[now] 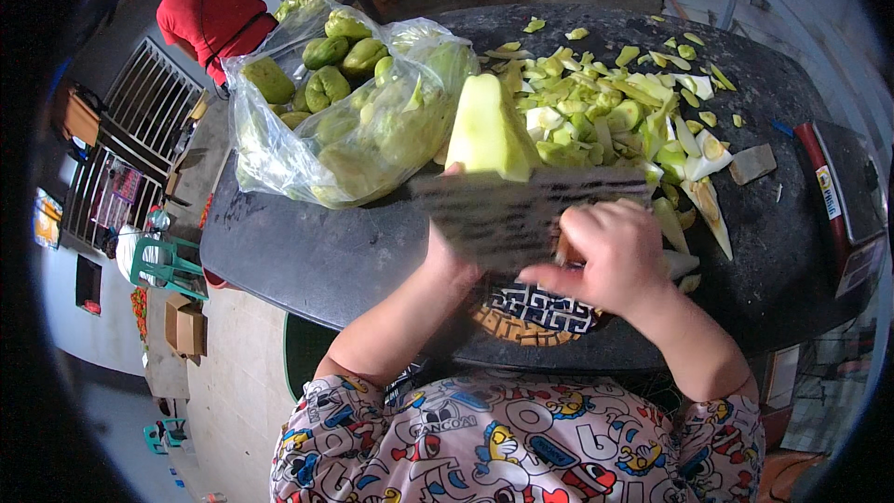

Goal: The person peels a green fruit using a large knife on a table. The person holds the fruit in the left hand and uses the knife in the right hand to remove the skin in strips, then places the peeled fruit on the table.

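Observation:
My right hand (610, 256) is closed round the handle of a cleaver (521, 214). Its broad dark blade is blurred by motion and lies across the middle of the view. Behind the blade stands a peeled pale-green chayote (489, 130) with flat cut sides, its narrower end up. My left hand (452, 256) holds it from below, mostly hidden by the blade; a fingertip shows at the chayote's left side. Beneath my hands, a round patterned mat (540, 312) shows at the table's near edge.
Left on the dark table (307, 233), a clear plastic bag (372, 149) holds several unpeeled chayotes (328, 88). Peelings and cut pieces (615, 112) are heaped beyond my hands. A grey block (752, 164) and a red-edged flat object (824, 186) lie right. A person in red (219, 9) is far left.

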`<state>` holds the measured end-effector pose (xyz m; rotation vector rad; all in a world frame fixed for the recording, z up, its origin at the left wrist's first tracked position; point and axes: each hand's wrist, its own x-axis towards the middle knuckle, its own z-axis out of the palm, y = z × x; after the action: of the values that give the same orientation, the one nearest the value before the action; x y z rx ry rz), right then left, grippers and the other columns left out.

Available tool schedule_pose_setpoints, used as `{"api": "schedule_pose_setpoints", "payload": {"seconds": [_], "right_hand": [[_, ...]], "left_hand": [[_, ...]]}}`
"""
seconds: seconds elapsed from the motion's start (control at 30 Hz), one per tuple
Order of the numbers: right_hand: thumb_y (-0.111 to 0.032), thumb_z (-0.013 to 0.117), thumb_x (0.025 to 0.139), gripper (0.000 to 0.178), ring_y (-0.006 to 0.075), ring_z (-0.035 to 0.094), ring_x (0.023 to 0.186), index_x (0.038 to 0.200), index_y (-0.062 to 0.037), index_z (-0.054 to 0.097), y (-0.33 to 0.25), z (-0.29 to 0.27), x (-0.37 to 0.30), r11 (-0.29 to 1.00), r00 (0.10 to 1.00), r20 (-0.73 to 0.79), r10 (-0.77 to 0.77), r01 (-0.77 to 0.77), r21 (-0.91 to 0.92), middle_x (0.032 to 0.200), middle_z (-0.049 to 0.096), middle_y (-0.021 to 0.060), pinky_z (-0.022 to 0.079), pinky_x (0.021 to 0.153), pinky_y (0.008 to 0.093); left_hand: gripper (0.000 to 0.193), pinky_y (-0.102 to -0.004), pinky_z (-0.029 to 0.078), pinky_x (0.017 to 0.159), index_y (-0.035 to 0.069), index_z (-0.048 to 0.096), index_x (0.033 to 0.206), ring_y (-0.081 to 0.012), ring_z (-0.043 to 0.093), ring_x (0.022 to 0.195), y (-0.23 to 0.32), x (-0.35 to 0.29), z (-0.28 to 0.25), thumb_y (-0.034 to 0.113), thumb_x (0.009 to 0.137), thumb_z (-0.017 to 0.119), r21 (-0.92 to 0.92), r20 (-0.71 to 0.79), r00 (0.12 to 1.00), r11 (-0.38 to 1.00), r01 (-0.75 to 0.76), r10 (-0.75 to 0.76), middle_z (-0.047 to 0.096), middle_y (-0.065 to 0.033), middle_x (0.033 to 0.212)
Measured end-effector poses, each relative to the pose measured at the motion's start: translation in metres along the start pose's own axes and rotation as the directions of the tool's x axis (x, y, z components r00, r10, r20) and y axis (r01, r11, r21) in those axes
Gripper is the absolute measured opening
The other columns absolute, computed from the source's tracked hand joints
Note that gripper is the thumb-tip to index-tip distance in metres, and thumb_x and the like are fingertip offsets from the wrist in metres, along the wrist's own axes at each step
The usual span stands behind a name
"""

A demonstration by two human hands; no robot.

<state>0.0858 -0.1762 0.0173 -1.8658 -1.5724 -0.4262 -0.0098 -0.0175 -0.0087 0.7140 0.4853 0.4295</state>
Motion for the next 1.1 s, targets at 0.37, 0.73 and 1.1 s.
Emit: {"api": "schedule_pose_setpoints", "payload": {"seconds": [0.37,0.73,1.1], "right_hand": [[-0.058,0.065,0.075,0.051,0.0218,0.060,0.049,0.057,-0.0128,0.049,0.022,-0.006,0.005,0.995,0.995,-0.027,0.095,-0.096,-0.023,0.050,0.055,0.0021,0.046,0.049,0.0340],[-0.054,0.056,0.085,0.052,0.0347,0.059,0.057,0.070,-0.0039,0.058,0.089,-0.011,0.002,0.717,0.725,-0.083,0.684,-0.689,-0.106,0.059,0.058,0.0145,0.045,0.053,0.0422],[-0.050,0.065,0.081,0.054,0.0209,0.050,0.044,0.062,-0.0034,0.044,0.018,-0.009,-0.001,0.927,0.959,-0.004,0.285,-0.274,0.256,0.052,0.047,0.0077,0.036,0.043,0.0322]], "left_hand": [[0.070,-0.0484,0.039,0.098,0.011,0.037,0.137,-0.0306,0.047,0.121,-0.001,-0.007,0.005,0.056,0.084,0.040,-0.007,0.184,0.982,0.999,0.033,-0.031,0.048,-0.0134,0.132],[0.074,-0.0489,0.047,0.087,0.012,0.041,0.135,-0.0312,0.055,0.112,-0.007,-0.010,0.002,0.061,0.080,0.044,-0.027,0.295,0.945,0.988,0.155,-0.140,0.053,-0.0148,0.126],[0.057,-0.0488,0.044,0.094,0.006,0.046,0.129,-0.0314,0.055,0.111,-0.003,0.017,-0.006,0.048,0.091,0.041,-0.156,0.176,0.975,0.974,0.166,-0.138,0.055,-0.0145,0.123]]}}
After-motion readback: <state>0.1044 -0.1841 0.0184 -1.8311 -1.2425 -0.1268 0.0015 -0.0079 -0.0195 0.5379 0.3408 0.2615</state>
